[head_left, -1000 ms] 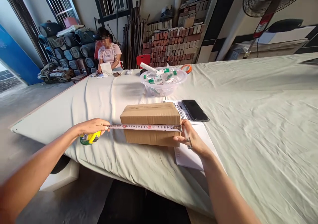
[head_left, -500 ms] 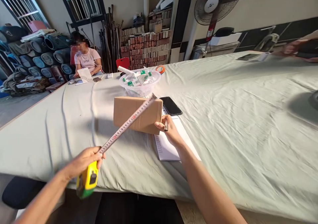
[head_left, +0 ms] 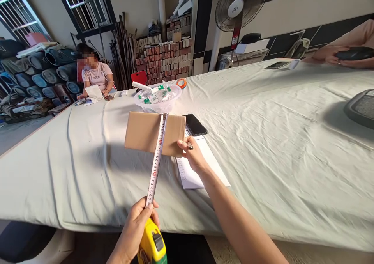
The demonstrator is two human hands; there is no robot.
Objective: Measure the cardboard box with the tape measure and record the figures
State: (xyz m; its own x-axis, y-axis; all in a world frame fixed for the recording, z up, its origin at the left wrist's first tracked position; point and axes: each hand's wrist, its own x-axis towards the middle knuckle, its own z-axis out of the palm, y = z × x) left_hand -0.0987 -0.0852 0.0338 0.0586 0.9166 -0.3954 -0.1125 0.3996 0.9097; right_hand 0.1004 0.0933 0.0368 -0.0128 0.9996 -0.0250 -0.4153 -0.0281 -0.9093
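Note:
My left hand [head_left: 139, 221] is closed round the base of the drawn-out blade of a yellow and green tape measure [head_left: 152, 242], whose case hangs below the fingers. The blade runs up across the front of a brown cardboard box [head_left: 143, 131], its metal end at the box's top edge. My right hand [head_left: 191, 153] grips the box by its lower right corner. A dark pen-like stick [head_left: 190, 145] pokes out between the right fingers. Under that wrist lies a sheet of paper [head_left: 201, 166] with handwritten lines, and a black phone [head_left: 195, 124] rests at its top.
Behind the box stands a clear plastic basin [head_left: 157, 103] holding bottles, with a roll of orange tape [head_left: 181, 83] beside it. A person [head_left: 96, 75] sits at the far left. Another person's hands [head_left: 344, 57] hold a dark object at right, above a grey tray-like object [head_left: 362, 108].
My left hand has moved right with the tape measure. The blade has swung from a diagonal to nearly upright across the box. My right hand still holds the box.

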